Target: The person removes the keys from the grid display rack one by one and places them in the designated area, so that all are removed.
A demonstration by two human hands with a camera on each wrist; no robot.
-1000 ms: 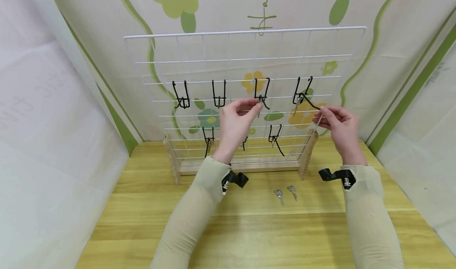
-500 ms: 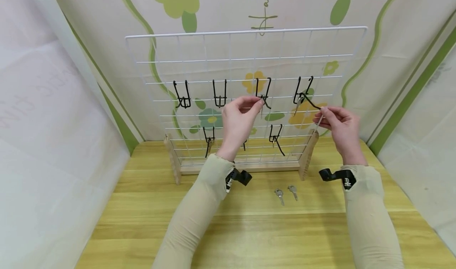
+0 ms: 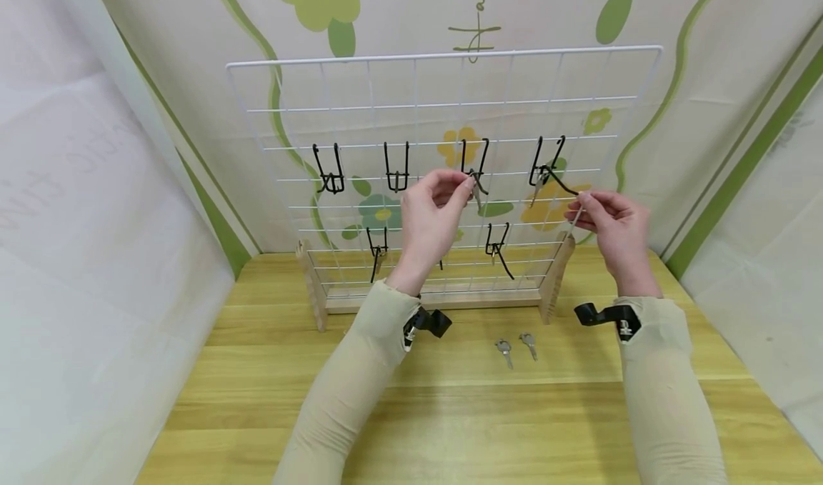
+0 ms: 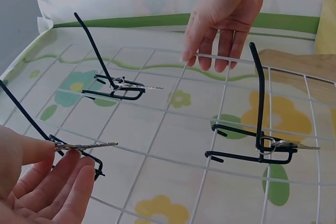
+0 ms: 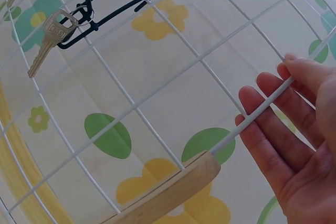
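Note:
My left hand [image 3: 429, 221] pinches a silver key [image 4: 86, 146] between thumb and fingers, right at a black hook [image 4: 23, 109] in the upper row of the white wire grid [image 3: 444, 58]. The key's blade points away from the fingertips, and its head is partly hidden by them. At the grid's right side, my right hand [image 5: 299, 124] holds the edge wire, thumb on one side and fingers curled behind it. Close by on the upper right hook [image 3: 562, 181] hangs another key [image 3: 537, 191] by a small ring.
Wooden feet [image 3: 554, 279] support the grid on the wood-grain table [image 3: 450, 428]. Several more black hooks are on it, some bearing keys, such as a lower one [image 3: 496, 246]. Two loose keys [image 3: 505, 355] lie in front. A flower-printed cloth [image 3: 386, 13] stands behind.
My left hand has shifted slightly right at the hook, and the pinched key has tilted a little. The right hand has stayed on the grid's edge.

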